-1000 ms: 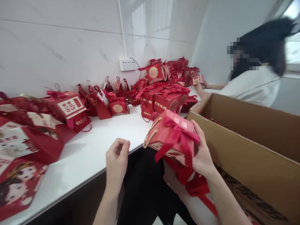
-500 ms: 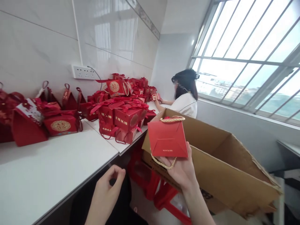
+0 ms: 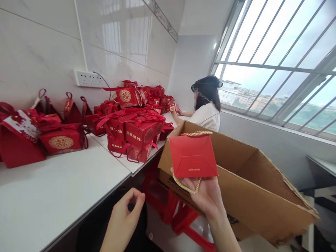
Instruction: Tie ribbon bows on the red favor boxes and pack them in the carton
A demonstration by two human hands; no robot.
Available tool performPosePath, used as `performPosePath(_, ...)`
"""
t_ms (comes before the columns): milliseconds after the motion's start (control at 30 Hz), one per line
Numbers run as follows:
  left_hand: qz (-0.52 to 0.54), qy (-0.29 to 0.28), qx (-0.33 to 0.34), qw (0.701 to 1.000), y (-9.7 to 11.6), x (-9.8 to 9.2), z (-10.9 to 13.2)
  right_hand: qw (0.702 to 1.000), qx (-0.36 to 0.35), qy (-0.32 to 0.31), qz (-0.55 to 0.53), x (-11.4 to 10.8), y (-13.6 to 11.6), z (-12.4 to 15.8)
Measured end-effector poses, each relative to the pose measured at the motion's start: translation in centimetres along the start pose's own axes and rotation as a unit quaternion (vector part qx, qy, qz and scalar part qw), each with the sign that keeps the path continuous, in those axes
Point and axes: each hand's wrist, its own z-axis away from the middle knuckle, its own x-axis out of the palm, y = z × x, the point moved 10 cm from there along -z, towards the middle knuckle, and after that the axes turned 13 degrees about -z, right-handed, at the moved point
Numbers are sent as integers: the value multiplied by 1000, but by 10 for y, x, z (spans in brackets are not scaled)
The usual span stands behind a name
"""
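Observation:
My right hand (image 3: 210, 197) supports a red gift box (image 3: 194, 155) from beneath, in front of the open cardboard carton. A folded panel with small gold print faces me. One gold rope handle lies along the box's upper edge, and another loops down over my palm. Some of my right fingers are hidden behind the box. My left hand (image 3: 126, 213) is held beside the table edge, thumb and fingertips together in a closed ring, with nothing visible in it. A pile of red gift boxes with ribbons (image 3: 139, 134) stands on the white table (image 3: 65, 189).
The large cardboard carton (image 3: 249, 189) stands to the right, above red plastic stools (image 3: 189, 227). More red boxes (image 3: 63, 140) line the wall at left, below a socket strip (image 3: 89, 78). A co-worker (image 3: 207, 112) in white sits beyond the carton, holding a small red box.
The gift box and my right hand have shifted slightly right. My left hand keeps its curled shape. The view has moved a little, and the table things appear farther left.

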Motion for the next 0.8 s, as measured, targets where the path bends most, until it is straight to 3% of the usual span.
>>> performPosePath(167, -10, -6, -5, 1000, 0, 2, -1, 988, -71, -22, 133, 0, -11, 3)
performPosePath(233, -19, -11, -6, 1000, 1, 3, -2, 941, -194, -43, 274, 9, -32, 10)
performPosePath(267, -25, -14, -4, 1000, 3, 4, -3, 889, -285, -50, 354, 18, -46, 19)
performPosePath(333, -36, -18, 5, 999, 8, 5, -7, 736, -459, -67, 492, 41, -68, 46)
performPosePath(400, -48, -22, 13, 998, 15, 7, -14, 594, -552, -103, 576, 58, -74, 67)
performPosePath(433, -55, -26, 19, 998, 19, 9, -19, 551, -565, -123, 602, 62, -75, 73)
performPosePath(467, -62, -30, 25, 997, 25, 11, -24, 528, -564, -138, 620, 63, -79, 76)
performPosePath(500, -69, -36, 33, 996, 32, 14, -30, 526, -558, -136, 627, 61, -87, 77)
performPosePath(533, -74, -41, 44, 995, 41, 18, -36, 546, -550, -117, 621, 56, -98, 78)
performPosePath(567, -75, -45, 56, 995, 50, 23, -41, 588, -536, -90, 599, 48, -112, 78)
performPosePath(600, -72, -48, 69, 994, 60, 28, -46, 647, -515, -63, 559, 38, -125, 77)
performPosePath(667, -58, -64, 100, 991, 83, 42, -54, 795, -422, -18, 435, 12, -140, 68)
performPosePath(733, -44, -97, 132, 986, 107, 62, -56, 912, -290, 3, 290, -8, -134, 57)
performPosePath(800, -38, -134, 165, 977, 129, 83, -55, 966, -194, 5, 172, -11, -122, 55)
